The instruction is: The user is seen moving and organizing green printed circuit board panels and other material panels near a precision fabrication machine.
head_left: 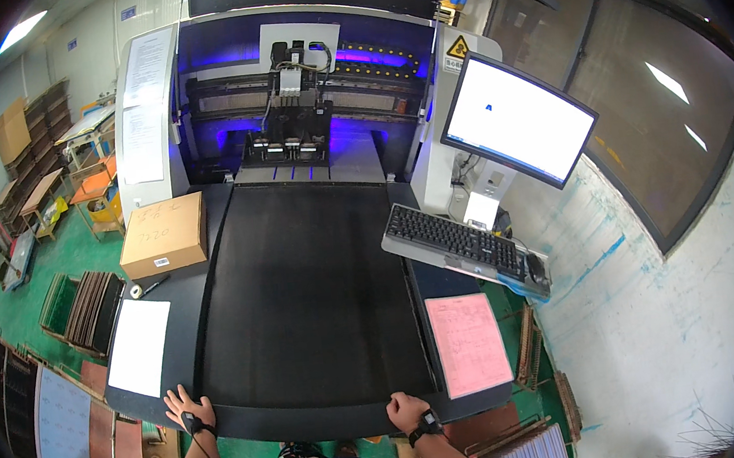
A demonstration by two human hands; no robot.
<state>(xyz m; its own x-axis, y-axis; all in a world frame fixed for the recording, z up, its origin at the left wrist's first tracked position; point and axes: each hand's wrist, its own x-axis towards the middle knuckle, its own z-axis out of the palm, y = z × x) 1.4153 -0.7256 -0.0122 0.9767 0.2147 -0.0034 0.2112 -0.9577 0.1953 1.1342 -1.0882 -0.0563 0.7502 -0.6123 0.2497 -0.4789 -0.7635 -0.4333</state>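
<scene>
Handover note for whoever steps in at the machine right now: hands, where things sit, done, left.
Left hand: flat on the near left edge of the black mat, fingers spread, holding nothing.
Right hand: resting on the near edge of the same mat, right of centre, also holding nothing.
Things: the mat covers the machine bed. A cardboard box and a white sheet lie on the left ledge, a pink sheet on the right ledge. Keyboard and lit monitor stand at right.
Done: mat lies flat on the bed.
Left: no workpiece on the mat yet; print head sits at the far end.
</scene>
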